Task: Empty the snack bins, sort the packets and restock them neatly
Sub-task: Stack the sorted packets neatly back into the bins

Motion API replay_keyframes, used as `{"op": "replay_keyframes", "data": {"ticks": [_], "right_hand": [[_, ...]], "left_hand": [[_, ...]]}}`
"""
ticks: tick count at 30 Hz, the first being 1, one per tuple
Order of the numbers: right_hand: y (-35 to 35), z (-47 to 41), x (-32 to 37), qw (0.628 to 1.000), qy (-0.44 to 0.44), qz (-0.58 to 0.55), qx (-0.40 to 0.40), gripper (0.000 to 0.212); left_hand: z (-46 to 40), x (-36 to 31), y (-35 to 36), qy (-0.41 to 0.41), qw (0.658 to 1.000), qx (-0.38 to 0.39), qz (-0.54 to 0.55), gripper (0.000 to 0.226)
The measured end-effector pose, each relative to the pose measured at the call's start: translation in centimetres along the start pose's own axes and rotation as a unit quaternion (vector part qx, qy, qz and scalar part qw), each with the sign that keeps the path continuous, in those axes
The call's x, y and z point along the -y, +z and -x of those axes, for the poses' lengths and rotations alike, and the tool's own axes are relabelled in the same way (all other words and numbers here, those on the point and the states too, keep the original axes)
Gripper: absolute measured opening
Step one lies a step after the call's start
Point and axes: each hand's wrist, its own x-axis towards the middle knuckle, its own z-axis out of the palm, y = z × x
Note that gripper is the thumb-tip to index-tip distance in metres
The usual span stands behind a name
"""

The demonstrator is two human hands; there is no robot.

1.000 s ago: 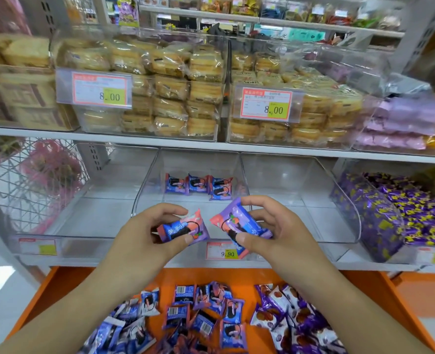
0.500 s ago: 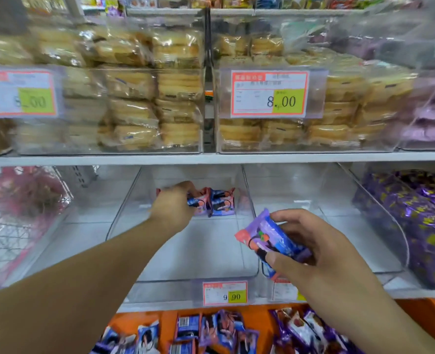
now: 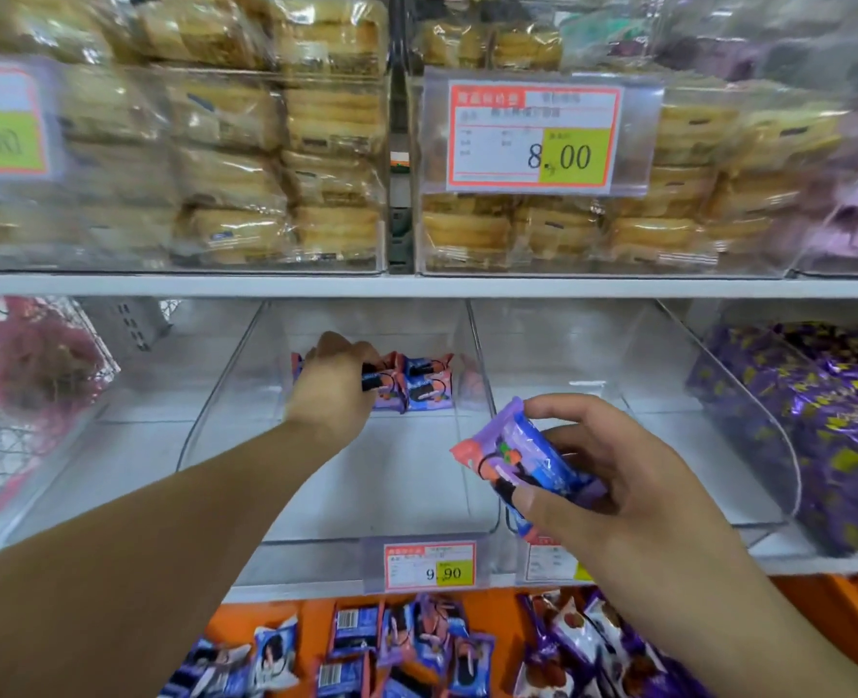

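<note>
Your left hand is extended to the back wall of the middle clear bin, fingers curled round a blue-and-pink snack packet held against the row of matching packets standing there. Your right hand is raised near the bin's front right corner, thumb and fingers grasping a tilted purple-and-blue packet. Loose packets lie on the orange ledge beneath the shelf's front edge.
</note>
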Motion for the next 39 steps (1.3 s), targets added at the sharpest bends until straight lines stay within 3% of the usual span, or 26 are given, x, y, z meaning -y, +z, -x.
{"op": "replay_keyframes", "data": {"ticks": [5, 8, 10, 13, 16, 18, 19, 22, 24, 27, 29, 31, 33, 36, 39], "right_hand": [[0.1, 0.1, 1.4, 0.999, 0.006, -0.036, 0.019, 0.061], [0.4, 0.5, 2.3, 0.997, 0.013, -0.079, 0.021, 0.04], [0.9, 0.8, 2.6, 0.993, 0.018, -0.114, 0.011, 0.024], [2.0, 1.4, 3.5, 0.988, 0.029, -0.148, 0.011, 0.023], [3.2, 2.2, 4.8, 0.987, 0.036, -0.156, 0.023, 0.024], [4.2, 2.8, 5.1, 0.99, 0.037, -0.135, 0.023, 0.028], [4.7, 3.0, 5.0, 0.991, 0.04, -0.123, 0.02, 0.029], [6.1, 3.6, 4.6, 0.998, 0.032, -0.036, 0.029, 0.028], [6.3, 3.7, 4.7, 0.998, 0.012, 0.002, 0.057, 0.028], [6.4, 3.5, 5.0, 0.996, -0.013, 0.029, 0.083, 0.048], [7.1, 2.9, 5.1, 0.996, -0.025, 0.054, 0.069, 0.04], [7.7, 2.0, 5.0, 0.997, -0.022, 0.055, 0.044, 0.033], [8.8, 0.3, 5.1, 0.997, -0.025, 0.061, 0.031, 0.029], [11.1, -4.4, 4.5, 0.994, -0.052, 0.092, 0.017, 0.029], [14.5, -10.7, 2.2, 0.988, -0.064, 0.136, 0.02, 0.029]], "left_hand": [[3.6, -1.7, -4.7, 0.018, 0.996, 0.0, 0.082, 0.034], [8.2, -4.8, -9.6, -0.021, 0.976, 0.024, 0.217, 0.012], [11.8, -6.6, -12.1, -0.046, 0.944, 0.067, 0.319, 0.008], [16.0, -8.2, -14.3, -0.101, 0.866, 0.118, 0.475, 0.013], [18.6, -8.3, -15.7, -0.215, 0.723, 0.125, 0.644, 0.024], [19.7, -7.8, -16.5, -0.247, 0.67, 0.111, 0.691, 0.029], [20.1, -7.5, -16.8, -0.228, 0.686, 0.118, 0.681, 0.027], [20.7, -6.2, -17.4, -0.133, 0.811, 0.15, 0.549, 0.021], [20.2, -5.5, -17.9, -0.105, 0.857, 0.136, 0.486, 0.026], [19.3, -4.6, -18.8, -0.077, 0.87, 0.127, 0.47, 0.029], [18.8, -3.4, -18.6, -0.048, 0.894, 0.107, 0.432, 0.032], [18.1, -1.6, -18.2, -0.001, 0.951, 0.035, 0.306, 0.032], [16.9, 1.1, -17.9, 0.034, 0.981, -0.02, 0.187, 0.044], [15.9, 5.0, -16.9, 0.023, 0.99, 0.002, 0.138, 0.064], [16.3, 6.9, -15.4, 0.023, 0.99, 0.045, 0.131, 0.064]]}}
